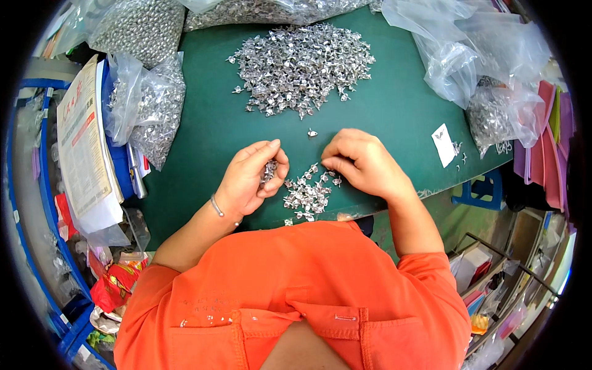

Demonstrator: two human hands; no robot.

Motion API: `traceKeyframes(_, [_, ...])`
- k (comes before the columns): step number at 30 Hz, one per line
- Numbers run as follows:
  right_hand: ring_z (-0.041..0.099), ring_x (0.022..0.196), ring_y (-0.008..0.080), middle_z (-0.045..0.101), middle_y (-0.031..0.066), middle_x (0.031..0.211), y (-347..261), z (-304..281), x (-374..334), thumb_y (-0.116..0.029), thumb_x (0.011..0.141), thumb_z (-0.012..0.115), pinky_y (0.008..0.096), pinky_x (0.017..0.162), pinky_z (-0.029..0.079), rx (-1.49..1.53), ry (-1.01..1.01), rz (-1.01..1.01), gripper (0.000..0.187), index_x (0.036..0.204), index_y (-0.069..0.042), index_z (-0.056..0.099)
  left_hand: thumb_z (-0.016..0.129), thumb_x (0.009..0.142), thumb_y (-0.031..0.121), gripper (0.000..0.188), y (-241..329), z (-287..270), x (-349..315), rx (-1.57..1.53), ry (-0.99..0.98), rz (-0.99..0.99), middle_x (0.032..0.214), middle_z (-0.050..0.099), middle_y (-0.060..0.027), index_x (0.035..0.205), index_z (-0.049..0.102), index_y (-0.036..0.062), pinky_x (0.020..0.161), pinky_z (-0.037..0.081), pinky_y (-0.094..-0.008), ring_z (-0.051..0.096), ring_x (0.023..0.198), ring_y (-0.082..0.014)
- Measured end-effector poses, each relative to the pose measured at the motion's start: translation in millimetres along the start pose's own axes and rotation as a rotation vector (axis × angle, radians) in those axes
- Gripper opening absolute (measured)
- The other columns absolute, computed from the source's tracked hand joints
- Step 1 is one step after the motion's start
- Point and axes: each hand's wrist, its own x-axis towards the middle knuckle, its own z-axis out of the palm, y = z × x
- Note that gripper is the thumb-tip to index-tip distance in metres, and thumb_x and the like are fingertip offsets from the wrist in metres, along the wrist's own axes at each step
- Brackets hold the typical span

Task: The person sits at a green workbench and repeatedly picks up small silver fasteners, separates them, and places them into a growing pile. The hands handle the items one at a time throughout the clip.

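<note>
My left hand (251,176) is curled around a clutch of small silvery metal pieces (269,172), which show between thumb and fingers. To its right, my right hand (364,159) has its fingertips drawn together just above the table; whatever they pinch is hidden. Between my hands and close to my body lies a small pile of the same metal pieces (307,196), near the right fingertips. One single piece (312,133) lies by itself farther out. Beyond it spreads a large heap of such pieces (302,65).
The table has a green top (209,117). Clear bags of metal parts stand at the back left (140,31), left (159,111) and right (493,114). A white card (443,145) lies at right near a few loose pieces. Folded newspapers (83,135) stand at far left.
</note>
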Motion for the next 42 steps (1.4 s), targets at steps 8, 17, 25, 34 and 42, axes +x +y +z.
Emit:
traceKeyframes(8, [0.059, 0.086, 0.0326, 0.058, 0.0103, 0.091, -3, 22, 31, -0.005, 0.083, 0.069, 0.0436, 0.075, 0.051, -0.287, 0.266, -0.097, 0.009, 0.091, -0.003, 0.064, 0.048, 0.106, 0.027, 0.03, -1, -2, 1, -0.015, -0.009, 0.002, 0.075, 0.06, -0.0069, 0.089, 0.06, 0.0055, 0.039, 0.029, -0.0216, 0.043, 0.048, -0.0093])
traceKeyframes(17, [0.064, 0.086, 0.034, 0.064, 0.0129, 0.092, -6, 2, 17, 0.005, 0.081, 0.067, 0.041, 0.076, 0.054, -0.023, 0.188, -0.113, 0.01, 0.089, 0.0, 0.066, 0.047, 0.106, 0.027, 0.031, -1, 0, 1, -0.012, -0.019, 0.005, 0.075, 0.059, -0.0073, 0.088, 0.059, 0.0045, 0.04, 0.029, -0.0218, 0.042, 0.048, -0.0093])
traceKeyframes(25, [0.063, 0.091, 0.0342, 0.064, 0.014, 0.098, -1, 13, 13, -0.001, 0.085, 0.069, 0.0407, 0.082, 0.052, -0.136, 0.312, -0.076, 0.014, 0.098, 0.0, 0.067, 0.048, 0.106, 0.027, 0.031, -1, 0, 1, -0.017, -0.023, 0.003, 0.075, 0.059, -0.007, 0.088, 0.059, 0.0045, 0.039, 0.028, -0.0216, 0.041, 0.047, -0.009])
traceKeyframes(34, [0.059, 0.103, 0.0326, 0.062, 0.012, 0.114, -16, 6, 35, 0.005, 0.078, 0.062, 0.0411, 0.088, 0.05, -0.256, 0.131, -0.2, 0.025, 0.102, -0.002, 0.069, 0.048, 0.106, 0.027, 0.032, -1, 1, 1, 0.0, -0.005, 0.011, 0.075, 0.059, -0.007, 0.088, 0.059, 0.0046, 0.039, 0.028, -0.0216, 0.041, 0.048, -0.0088])
traceKeyframes(42, [0.064, 0.098, 0.0348, 0.066, 0.0149, 0.105, 6, -22, 34, 0.012, 0.077, 0.055, 0.0398, 0.086, 0.053, -0.048, 0.109, -0.077, 0.032, 0.103, -0.001, 0.069, 0.047, 0.107, 0.027, 0.032, -1, -1, 1, -0.025, -0.022, 0.007, 0.075, 0.06, -0.0072, 0.088, 0.059, 0.0046, 0.04, 0.029, -0.0217, 0.042, 0.048, -0.0091])
